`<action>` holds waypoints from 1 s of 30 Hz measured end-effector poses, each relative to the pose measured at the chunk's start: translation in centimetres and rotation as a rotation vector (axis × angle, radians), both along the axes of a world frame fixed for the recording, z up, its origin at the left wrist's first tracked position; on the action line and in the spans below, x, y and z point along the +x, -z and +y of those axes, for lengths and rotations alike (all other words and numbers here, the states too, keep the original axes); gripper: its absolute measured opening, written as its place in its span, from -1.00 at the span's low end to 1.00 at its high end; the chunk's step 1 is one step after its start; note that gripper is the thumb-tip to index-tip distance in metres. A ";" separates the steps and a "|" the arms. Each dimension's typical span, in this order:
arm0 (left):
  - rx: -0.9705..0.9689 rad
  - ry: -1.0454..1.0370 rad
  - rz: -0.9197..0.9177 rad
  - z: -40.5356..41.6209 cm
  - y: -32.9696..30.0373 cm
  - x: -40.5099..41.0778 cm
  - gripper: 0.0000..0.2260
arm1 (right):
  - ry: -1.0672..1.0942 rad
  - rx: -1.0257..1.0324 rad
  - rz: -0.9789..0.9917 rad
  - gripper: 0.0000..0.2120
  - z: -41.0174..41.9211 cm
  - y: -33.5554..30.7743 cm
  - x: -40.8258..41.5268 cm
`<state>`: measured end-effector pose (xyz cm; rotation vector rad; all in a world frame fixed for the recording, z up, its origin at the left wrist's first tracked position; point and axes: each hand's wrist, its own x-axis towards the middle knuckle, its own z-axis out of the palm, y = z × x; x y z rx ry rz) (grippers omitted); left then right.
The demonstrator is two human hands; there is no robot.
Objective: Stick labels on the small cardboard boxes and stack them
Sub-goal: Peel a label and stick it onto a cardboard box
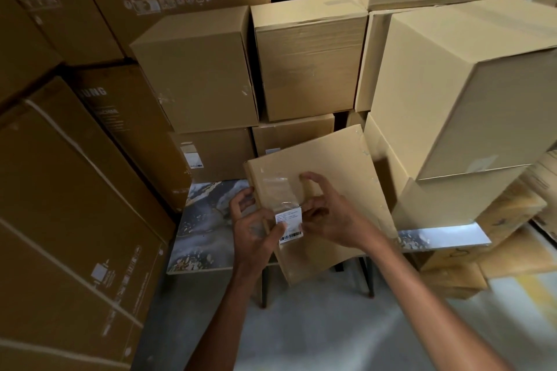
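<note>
A small cardboard box (331, 166) stands tilted on the marble-patterned table (205, 220), its front overhanging the table's near edge. A white barcode label (290, 225) lies on the box's near face, below a strip of clear tape (278, 190). My left hand (256, 226) grips the box's left edge, with the thumb on the label's lower left corner. My right hand (328, 214) hovers over the box, its curled fingertips pinching the label's right edge. Small boxes are stacked behind it (307, 63) and to the right (470, 90).
Large dark printed cartons (75, 190) wall in the left side. Lower boxes with labels (211, 153) sit behind the table. More cartons (497, 238) lie at the lower right on the floor. Grey concrete floor (316, 334) shows below, with the table's black legs.
</note>
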<state>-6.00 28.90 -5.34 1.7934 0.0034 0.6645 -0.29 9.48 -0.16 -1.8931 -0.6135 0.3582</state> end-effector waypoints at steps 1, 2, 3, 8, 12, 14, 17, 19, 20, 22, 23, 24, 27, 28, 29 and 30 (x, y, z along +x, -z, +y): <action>-0.013 0.000 -0.004 -0.1 -0.2 -0.1 -0.83 | -0.002 -0.002 -0.015 -0.09 0.1 0.1 0.0; -0.023 0.001 -0.009 -0.2 -0.4 -0.1 -0.84 | 0.006 -0.007 -0.030 -0.11 0.1 0.2 -0.1; -0.025 0.005 -0.015 -0.2 -0.5 -0.1 -0.87 | 0.019 -0.015 -0.039 -0.13 0.2 0.2 0.0; -0.090 0.047 -0.009 -0.2 -0.9 0.0 -0.78 | 0.017 0.023 -0.002 -0.21 0.3 0.2 0.0; -0.120 0.007 0.066 -0.4 -0.4 -0.1 -0.78 | 0.004 0.116 0.045 -0.30 0.2 0.4 -0.2; -0.069 0.008 0.071 -0.3 0.1 -0.3 -0.73 | -0.007 0.137 0.066 -0.31 0.0 0.6 -0.4; -0.061 0.034 0.102 0.1 0.7 -0.4 -0.53 | -0.019 0.159 0.098 -0.29 -0.2 0.7 -0.5; -0.053 0.048 0.122 0.2 0.7 -0.5 -0.49 | -0.019 0.169 0.109 -0.29 -0.4 0.7 -0.7; -0.039 0.057 0.125 0.2 0.7 -0.6 -0.46 | -0.019 0.169 0.115 -0.29 -0.5 0.6 -0.8; -0.017 0.082 0.117 0.3 0.6 -0.7 -0.37 | -0.022 0.168 0.128 -0.31 -0.7 0.5 -1.0; -0.011 0.088 0.110 0.3 0.6 -0.7 -0.37 | -0.024 0.166 0.126 -0.32 -0.9 0.4 -1.2; -0.010 0.090 0.107 0.3 0.7 -0.7 -0.38 | -0.027 0.166 0.122 -0.33 -1.0 0.3 -1.4; 0.003 0.076 0.113 0.0 0.5 -1.0 -0.45 | -0.021 0.166 0.108 -0.36 -1.3 0.3 -2.0; 0.010 0.069 0.111 -0.1 0.5 -1.1 -0.47 | -0.015 0.160 0.098 -0.36 -1.5 0.3 -2.2; 0.021 0.062 0.109 -0.2 0.6 -1.1 -0.49 | -0.009 0.152 0.086 -0.37 -1.6 0.4 -2.3; 0.032 0.059 0.105 -0.3 0.6 -1.1 -0.50 | -0.005 0.146 0.077 -0.37 -1.8 0.3 -2.5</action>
